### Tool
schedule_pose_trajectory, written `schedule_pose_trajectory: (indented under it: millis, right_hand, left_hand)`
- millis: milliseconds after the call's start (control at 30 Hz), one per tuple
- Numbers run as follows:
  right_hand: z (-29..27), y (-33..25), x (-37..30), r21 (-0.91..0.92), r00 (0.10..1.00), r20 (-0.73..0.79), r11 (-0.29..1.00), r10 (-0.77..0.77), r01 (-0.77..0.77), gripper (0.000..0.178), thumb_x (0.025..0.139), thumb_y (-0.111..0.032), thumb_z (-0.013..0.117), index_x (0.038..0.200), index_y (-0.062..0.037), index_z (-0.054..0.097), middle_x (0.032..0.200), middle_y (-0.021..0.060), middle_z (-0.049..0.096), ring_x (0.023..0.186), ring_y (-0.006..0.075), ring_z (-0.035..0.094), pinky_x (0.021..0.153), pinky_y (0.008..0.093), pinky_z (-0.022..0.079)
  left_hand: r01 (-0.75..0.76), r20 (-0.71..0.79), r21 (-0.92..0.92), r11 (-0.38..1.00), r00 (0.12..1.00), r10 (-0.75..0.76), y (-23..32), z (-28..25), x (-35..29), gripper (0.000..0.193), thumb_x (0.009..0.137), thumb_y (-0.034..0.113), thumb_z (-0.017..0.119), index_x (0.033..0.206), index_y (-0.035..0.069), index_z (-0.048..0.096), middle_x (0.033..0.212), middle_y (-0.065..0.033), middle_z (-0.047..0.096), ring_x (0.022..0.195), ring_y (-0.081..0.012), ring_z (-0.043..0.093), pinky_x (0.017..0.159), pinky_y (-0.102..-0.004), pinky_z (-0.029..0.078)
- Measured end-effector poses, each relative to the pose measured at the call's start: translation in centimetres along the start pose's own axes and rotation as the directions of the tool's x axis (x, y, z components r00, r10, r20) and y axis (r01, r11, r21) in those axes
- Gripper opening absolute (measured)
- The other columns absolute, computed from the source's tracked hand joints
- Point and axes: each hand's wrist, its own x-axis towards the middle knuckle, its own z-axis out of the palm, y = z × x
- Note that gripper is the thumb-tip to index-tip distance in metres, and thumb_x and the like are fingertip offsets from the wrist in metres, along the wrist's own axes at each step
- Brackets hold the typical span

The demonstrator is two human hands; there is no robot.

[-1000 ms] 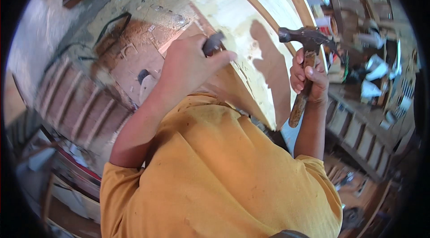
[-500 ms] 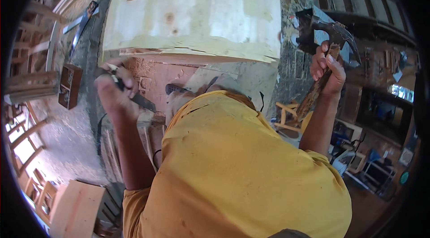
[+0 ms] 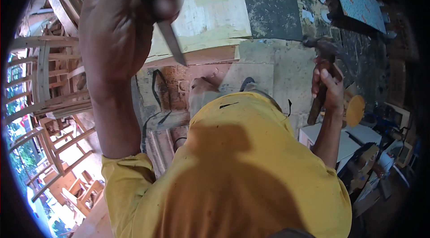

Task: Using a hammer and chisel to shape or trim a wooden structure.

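Raised close to the view at the upper left, my left hand (image 3: 112, 36) is closed around a chisel (image 3: 170, 43). Its narrow metal blade points down and to the right, while the fingers and handle are blurred and partly cut off. Behind the blade lies a pale wooden panel (image 3: 215, 14) with a rough, splintered near edge. On the right, my right hand (image 3: 330, 88) grips a claw hammer (image 3: 329, 51) by its worn wooden handle, with the dark head up. The hammer is well apart from the panel and the chisel.
A dark worn board (image 3: 273, 11) borders the panel on the right. Beyond the hammer stands a box with a pale speckled top (image 3: 358, 2). Wooden frames (image 3: 42, 72) are stacked at the left. A round yellow thing (image 3: 355, 110) and clutter lie at the right.
My left hand has risen close to the view with the chisel. My right hand still holds the hammer, now slightly lower in view. The view has turned, bringing more of the left-side frames in.
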Motion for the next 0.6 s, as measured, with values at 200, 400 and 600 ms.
schedule_pose_trajectory:
  millis: [200,400,600]
  right_hand:
    - [0.8,5.8,-4.6,0.01,0.968,-0.247,0.999,0.046,-0.044,0.033,0.084,-0.02,0.067,0.108,0.0004,0.056,0.064,0.002,0.051,0.048,0.0099,0.05,0.042,0.0248,0.043]
    - [4.2,10.3,-7.5,0.257,0.92,-0.391,0.958,-0.018,0.129,0.032,0.087,-0.014,0.062,0.114,-0.0017,0.05,0.072,0.0021,0.05,0.051,0.0104,0.048,0.044,0.0245,0.045]
    - [6.7,11.1,-7.8,0.302,0.881,-0.466,0.92,-0.085,0.249,0.032,0.088,-0.014,0.062,0.114,-0.0008,0.05,0.075,0.0025,0.051,0.053,0.0104,0.05,0.046,0.0248,0.046]
  left_hand:
    - [0.116,0.208,-0.033,0.993,0.972,-0.107,-0.4,1.6,2.4,0.038,0.104,0.03,0.039,0.127,0.001,0.047,0.076,-0.0083,0.062,0.065,-0.018,0.061,0.073,-0.0339,0.057]
    - [-0.016,0.188,-0.067,0.998,0.982,0.028,-2.4,1.0,2.8,0.039,0.105,0.035,0.035,0.123,0.004,0.049,0.069,0.0002,0.049,0.055,-0.0094,0.044,0.055,-0.0261,0.046]
    - [0.221,0.288,-0.297,0.929,0.948,-0.134,-3.0,0.5,6.2,0.033,0.103,0.038,0.039,0.096,0.008,0.05,0.07,0.0002,0.043,0.055,-0.0116,0.037,0.049,-0.0242,0.035]
